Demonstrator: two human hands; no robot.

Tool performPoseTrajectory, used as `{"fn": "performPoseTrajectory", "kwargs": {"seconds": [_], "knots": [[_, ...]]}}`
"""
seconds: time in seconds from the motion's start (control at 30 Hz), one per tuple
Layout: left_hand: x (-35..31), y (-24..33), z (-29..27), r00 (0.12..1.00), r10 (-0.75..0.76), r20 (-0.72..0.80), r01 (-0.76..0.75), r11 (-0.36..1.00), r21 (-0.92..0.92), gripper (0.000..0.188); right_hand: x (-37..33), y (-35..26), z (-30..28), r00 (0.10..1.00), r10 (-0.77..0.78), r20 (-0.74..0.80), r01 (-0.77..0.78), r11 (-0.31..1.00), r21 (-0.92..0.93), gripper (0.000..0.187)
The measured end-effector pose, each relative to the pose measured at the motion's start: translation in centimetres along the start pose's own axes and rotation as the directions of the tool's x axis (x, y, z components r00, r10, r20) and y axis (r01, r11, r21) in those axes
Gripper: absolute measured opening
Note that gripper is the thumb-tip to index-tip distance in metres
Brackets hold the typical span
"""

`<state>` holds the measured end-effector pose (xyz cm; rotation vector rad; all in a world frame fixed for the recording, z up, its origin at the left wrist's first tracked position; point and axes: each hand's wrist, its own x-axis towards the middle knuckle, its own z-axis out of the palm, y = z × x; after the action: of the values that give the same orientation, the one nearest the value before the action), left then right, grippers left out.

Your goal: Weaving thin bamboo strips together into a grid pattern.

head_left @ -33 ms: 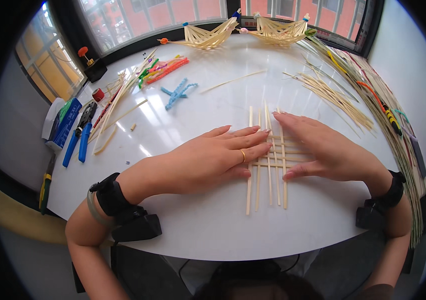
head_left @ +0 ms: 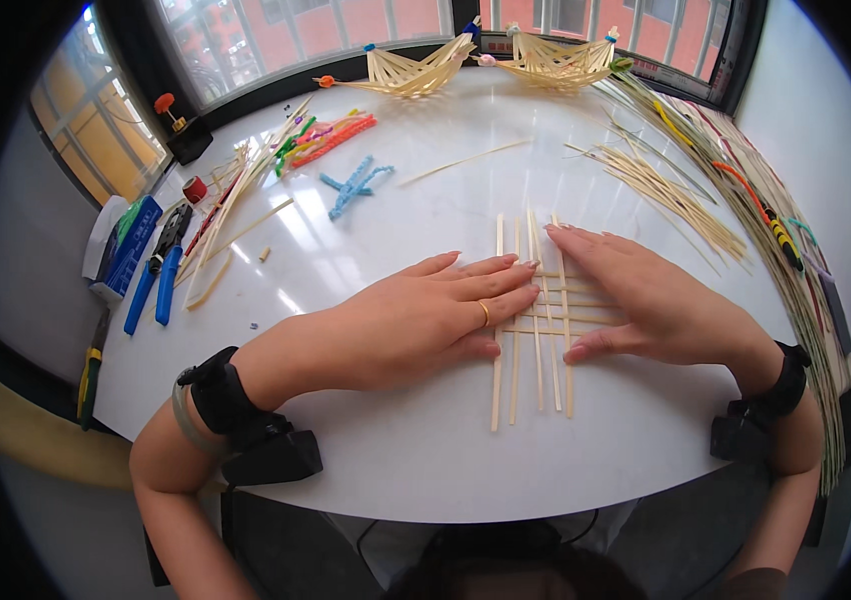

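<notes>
Flat bamboo strips (head_left: 540, 370) lie on the white table in front of me, several upright ones crossed by several sideways ones in a loose woven grid. My left hand (head_left: 416, 318) rests palm down over the grid's left part, its fingers stretched out and hiding some of the crossings. On the other side my right hand (head_left: 661, 300) is spread, with fingertips near the top and thumb lower down, both touching the rightmost upright strip. Neither hand grips anything.
Blue-handled pliers (head_left: 158, 275) and a blue box (head_left: 131, 245) lie at left. Colourful fuzzy stems (head_left: 331, 140) and a blue twisted one (head_left: 354, 188) sit farther back. Loose strips (head_left: 666, 195) lie right, near long stalks (head_left: 791, 300). Two woven pieces (head_left: 421, 70) stand at the window.
</notes>
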<state>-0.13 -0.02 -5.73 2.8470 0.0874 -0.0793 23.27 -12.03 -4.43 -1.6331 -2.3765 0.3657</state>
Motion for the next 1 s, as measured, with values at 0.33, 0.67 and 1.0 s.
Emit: {"fn": "performPoseTrajectory", "kwargs": {"seconds": [0.33, 0.67, 1.0], "knots": [[-0.1, 0.3, 0.1, 0.999, -0.03, -0.018, 0.03, 0.999, -0.014, 0.055, -0.1, -0.2, -0.1, 0.999, 0.008, 0.036, -0.003, 0.992, -0.128, 0.089], [0.2, 0.0, -1.5, 0.985, -0.061, -0.16, 0.045, 0.994, -0.103, 0.059, -0.3, -0.5, -0.9, 0.998, 0.009, -0.055, -0.012, 0.998, -0.056, 0.086], [1.8, 0.0, 0.6, 0.998, -0.052, -0.033, 0.053, 0.998, 0.029, 0.069, 0.1, 0.4, 0.6, 0.996, 0.002, 0.088, 0.017, 0.976, -0.215, 0.092]]}}
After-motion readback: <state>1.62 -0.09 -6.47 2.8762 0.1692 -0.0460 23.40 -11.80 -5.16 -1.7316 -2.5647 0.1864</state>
